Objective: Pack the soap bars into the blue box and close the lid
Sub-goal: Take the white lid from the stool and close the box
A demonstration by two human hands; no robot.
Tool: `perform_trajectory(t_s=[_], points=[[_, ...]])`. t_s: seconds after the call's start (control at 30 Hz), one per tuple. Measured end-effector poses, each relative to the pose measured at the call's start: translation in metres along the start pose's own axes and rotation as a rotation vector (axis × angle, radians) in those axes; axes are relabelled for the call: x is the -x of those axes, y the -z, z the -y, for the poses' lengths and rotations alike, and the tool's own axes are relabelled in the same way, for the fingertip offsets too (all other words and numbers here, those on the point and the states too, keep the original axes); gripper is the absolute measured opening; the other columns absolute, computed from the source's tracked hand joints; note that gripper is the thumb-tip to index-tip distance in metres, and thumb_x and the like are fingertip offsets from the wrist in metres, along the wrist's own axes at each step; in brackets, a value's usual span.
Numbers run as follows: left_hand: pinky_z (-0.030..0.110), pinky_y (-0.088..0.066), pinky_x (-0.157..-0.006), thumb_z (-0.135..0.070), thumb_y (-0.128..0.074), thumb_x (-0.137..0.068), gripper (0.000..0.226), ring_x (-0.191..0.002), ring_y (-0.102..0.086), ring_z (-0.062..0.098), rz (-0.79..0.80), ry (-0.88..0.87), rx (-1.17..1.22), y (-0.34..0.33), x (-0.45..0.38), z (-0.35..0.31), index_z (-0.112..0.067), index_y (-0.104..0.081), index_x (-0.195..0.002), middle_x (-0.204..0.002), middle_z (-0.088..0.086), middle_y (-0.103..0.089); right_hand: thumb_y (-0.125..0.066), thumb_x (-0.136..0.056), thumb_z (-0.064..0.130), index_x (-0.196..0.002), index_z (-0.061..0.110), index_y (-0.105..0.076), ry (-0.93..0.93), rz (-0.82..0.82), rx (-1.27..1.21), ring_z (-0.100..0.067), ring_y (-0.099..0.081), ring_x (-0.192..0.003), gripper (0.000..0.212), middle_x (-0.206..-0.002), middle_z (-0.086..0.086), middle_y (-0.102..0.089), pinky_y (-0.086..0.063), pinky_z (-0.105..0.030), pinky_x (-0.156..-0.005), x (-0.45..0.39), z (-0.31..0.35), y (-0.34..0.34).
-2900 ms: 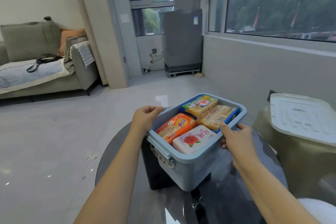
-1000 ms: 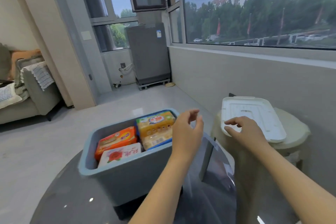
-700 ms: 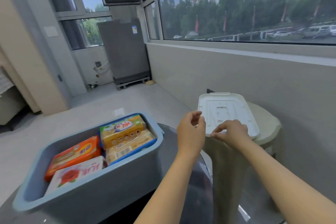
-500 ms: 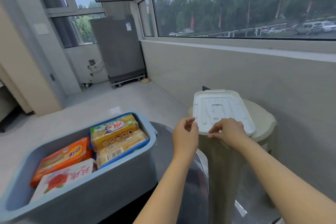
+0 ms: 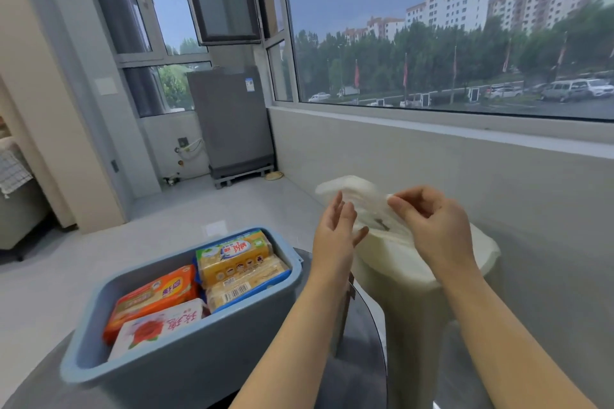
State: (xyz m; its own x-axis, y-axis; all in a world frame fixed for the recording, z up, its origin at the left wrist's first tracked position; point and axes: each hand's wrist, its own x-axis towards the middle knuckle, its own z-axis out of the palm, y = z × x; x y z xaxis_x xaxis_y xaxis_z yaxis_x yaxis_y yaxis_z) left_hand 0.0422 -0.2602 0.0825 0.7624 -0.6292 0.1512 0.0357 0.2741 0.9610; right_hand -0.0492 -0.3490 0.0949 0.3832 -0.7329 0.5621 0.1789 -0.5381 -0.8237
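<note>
One open blue box point(image 5: 186, 365) sat on a dark glossy round table point(image 5: 362, 372), holding four wrapped soap bars point(image 5: 232, 271): two yellow, one orange, one white with a red flower. One white lid point(image 5: 368, 206), blurred, was lifted above a pale stool point(image 5: 465, 262) to the box's right. The right hand point(image 5: 435, 226) pinched its near edge; the left hand point(image 5: 335, 229), fingers straight, touched its left side. Grey tiled floor and large windows surrounded them. The lid's shape was hard to make out.
</note>
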Motion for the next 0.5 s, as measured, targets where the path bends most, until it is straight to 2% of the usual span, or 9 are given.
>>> perform_trajectory(t_s=[0.07, 0.13, 0.2, 0.3, 0.37, 0.47, 0.5], points=[[0.029, -0.055, -0.091, -0.029, -0.047, -0.098, 0.047, -0.111, -0.058, 0.005, 0.015, -0.088, -0.011, 0.005, 0.008, -0.016, -0.021, -0.038, -0.144, -0.142, -0.003, -0.048, -0.067, -0.083, 0.022, -0.073, 0.029, -0.062, 0.023, -0.048, -0.101, -0.003, -0.062, -0.069, 0.013, -0.075, 0.010, -0.067, -0.048, -0.013, -0.066, 0.006, 0.017, -0.001], [0.028, -0.054, -0.092, -0.026, -0.048, -0.098, 0.046, -0.104, -0.060, -0.004, 0.037, -0.186, -0.054, 0.010, 0.016, -0.032, -0.023, -0.040, -0.142, -0.137, -0.010, -0.052, -0.065, -0.084, 0.025, -0.075, 0.031, -0.060, 0.045, -0.083, -0.189, -0.007, -0.061, -0.072, 0.012, -0.076, 0.011, -0.066, -0.048, -0.016, -0.066, 0.012, 0.032, -0.004], [0.030, -0.049, -0.100, -0.024, -0.050, -0.097, 0.045, -0.111, -0.058, -0.006, 0.048, -0.298, -0.156, 0.016, 0.025, -0.046, -0.026, -0.042, -0.141, -0.135, -0.013, -0.053, -0.065, -0.084, 0.024, -0.074, 0.032, -0.061, 0.058, -0.113, -0.314, -0.005, -0.060, -0.068, 0.013, -0.070, 0.014, -0.066, -0.048, -0.015, -0.064, 0.016, 0.047, -0.010], [0.013, -0.044, -0.099, -0.013, -0.049, -0.097, 0.046, -0.126, -0.048, 0.001, 0.024, -0.434, -0.285, 0.031, 0.032, -0.067, -0.026, -0.041, -0.141, -0.141, -0.009, -0.047, -0.065, -0.084, 0.019, -0.073, 0.029, -0.062, 0.045, -0.139, -0.508, 0.002, -0.057, -0.065, 0.015, -0.065, 0.017, -0.064, -0.048, -0.013, -0.064, 0.021, 0.066, -0.022], [0.008, -0.041, -0.095, -0.008, -0.048, -0.097, 0.048, -0.130, -0.043, 0.003, -0.042, -0.469, -0.342, 0.049, 0.032, -0.078, -0.025, -0.041, -0.141, -0.140, -0.007, -0.046, -0.064, -0.084, 0.018, -0.074, 0.025, -0.061, 0.009, -0.130, -0.626, 0.003, -0.056, -0.063, 0.013, -0.063, 0.018, -0.064, -0.047, -0.013, -0.065, 0.025, 0.076, -0.032], [0.012, -0.037, -0.100, -0.009, -0.049, -0.096, 0.050, -0.133, -0.040, 0.007, -0.204, -0.522, -0.488, 0.087, 0.033, -0.089, -0.024, -0.039, -0.142, -0.147, 0.000, -0.042, -0.064, -0.075, 0.032, -0.072, 0.025, -0.063, -0.085, -0.074, -0.786, -0.001, -0.057, -0.065, 0.008, -0.063, 0.016, -0.065, -0.048, -0.018, -0.067, 0.029, 0.083, -0.047], [0.017, -0.037, -0.105, -0.011, -0.050, -0.095, 0.050, -0.137, -0.037, 0.010, -0.284, -0.553, -0.571, 0.101, 0.033, -0.090, -0.022, -0.039, -0.143, -0.150, 0.002, -0.039, -0.063, -0.073, 0.033, -0.072, 0.024, -0.063, -0.127, -0.048, -0.831, -0.003, -0.057, -0.066, 0.010, -0.063, 0.015, -0.066, -0.048, -0.019, -0.067, 0.030, 0.084, -0.052]])
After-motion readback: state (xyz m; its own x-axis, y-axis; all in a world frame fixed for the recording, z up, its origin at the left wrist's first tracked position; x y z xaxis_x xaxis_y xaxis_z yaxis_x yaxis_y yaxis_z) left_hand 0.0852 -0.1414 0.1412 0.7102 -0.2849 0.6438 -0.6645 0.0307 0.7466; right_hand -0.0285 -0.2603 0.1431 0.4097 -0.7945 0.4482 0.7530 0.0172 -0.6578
